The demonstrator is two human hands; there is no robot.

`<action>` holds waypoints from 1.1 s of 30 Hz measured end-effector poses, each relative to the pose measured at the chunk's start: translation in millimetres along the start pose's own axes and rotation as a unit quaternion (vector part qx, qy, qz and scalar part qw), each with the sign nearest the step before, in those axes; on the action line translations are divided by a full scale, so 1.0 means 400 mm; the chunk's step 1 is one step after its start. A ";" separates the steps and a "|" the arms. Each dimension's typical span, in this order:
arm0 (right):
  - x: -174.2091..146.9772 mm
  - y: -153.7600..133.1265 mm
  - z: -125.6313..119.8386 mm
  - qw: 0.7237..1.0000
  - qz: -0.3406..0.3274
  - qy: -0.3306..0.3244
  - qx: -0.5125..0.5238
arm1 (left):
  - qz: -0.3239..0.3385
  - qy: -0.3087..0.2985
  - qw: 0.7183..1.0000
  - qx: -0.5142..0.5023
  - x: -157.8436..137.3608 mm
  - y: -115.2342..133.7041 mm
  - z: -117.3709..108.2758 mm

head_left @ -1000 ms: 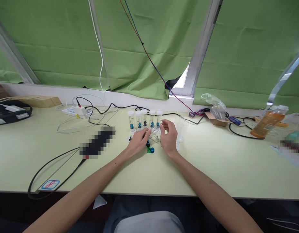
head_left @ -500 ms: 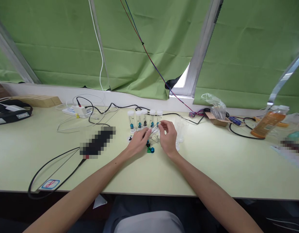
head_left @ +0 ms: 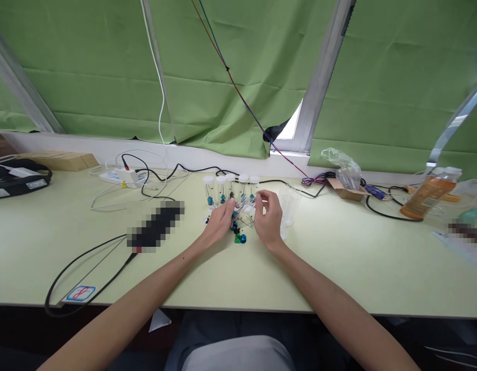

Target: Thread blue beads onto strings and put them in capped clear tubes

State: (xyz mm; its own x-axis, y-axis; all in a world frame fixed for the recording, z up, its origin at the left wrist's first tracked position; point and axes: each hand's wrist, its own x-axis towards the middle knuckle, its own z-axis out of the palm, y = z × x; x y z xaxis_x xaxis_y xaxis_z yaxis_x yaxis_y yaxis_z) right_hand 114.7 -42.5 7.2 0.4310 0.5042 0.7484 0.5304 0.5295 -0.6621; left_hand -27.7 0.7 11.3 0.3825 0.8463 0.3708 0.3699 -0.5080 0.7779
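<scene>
My left hand [head_left: 219, 220] is closed on a small clear plastic tube [head_left: 243, 203], tilted up to the right. A blue piece [head_left: 234, 215] shows at its lower end by my fingertips; I cannot tell whether it is inside. My right hand [head_left: 269, 219] is curled by the upper end, thumb and forefinger brought together; what they pinch is too small to make out. Behind stands a row of clear capped tubes [head_left: 208, 188] with blue or dark pieces and thin wires inside. Loose blue and green pieces [head_left: 238, 239] and thin metal pins [head_left: 246, 221] lie between my hands.
More clear tubes [head_left: 288, 211] lie right of my right hand. A blurred black device [head_left: 156, 226] with a cable rests on the left. An orange bottle [head_left: 429, 196] leans at the right, near a small cardboard box [head_left: 347, 191] with a plastic bag. Cables run along the wall.
My left hand has shifted slightly left and turned, so the blue piece by its fingertips now shows. My right hand stays nearly in place, its fingertips a little farther from the left ones.
</scene>
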 end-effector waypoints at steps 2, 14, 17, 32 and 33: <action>-0.001 0.002 0.000 1.000 0.000 0.000 0.003 | 0.000 -0.002 1.000 -0.023 0.000 0.002 -0.002; -0.007 0.004 0.010 0.995 0.042 -0.072 0.047 | 0.065 -0.014 0.997 0.025 0.008 -0.015 0.009; -0.011 0.003 0.011 0.992 0.045 -0.107 0.046 | 0.104 -0.031 0.993 0.040 -0.001 -0.004 0.011; -0.003 -0.007 -0.001 0.997 0.000 -0.057 0.060 | 0.164 -0.018 0.985 0.055 0.006 -0.014 0.010; -0.002 -0.008 -0.002 0.997 0.000 -0.049 0.060 | 0.161 -0.012 0.985 0.060 0.007 -0.016 0.010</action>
State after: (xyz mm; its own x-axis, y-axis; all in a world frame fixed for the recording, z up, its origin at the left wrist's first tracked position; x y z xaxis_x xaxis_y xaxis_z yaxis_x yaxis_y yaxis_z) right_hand 113.4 -45.2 8.8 0.3534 0.5655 0.7452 0.4362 0.6051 -0.6660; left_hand -25.6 5.8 5.2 0.5166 0.6341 0.5754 0.3228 -0.7666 0.5550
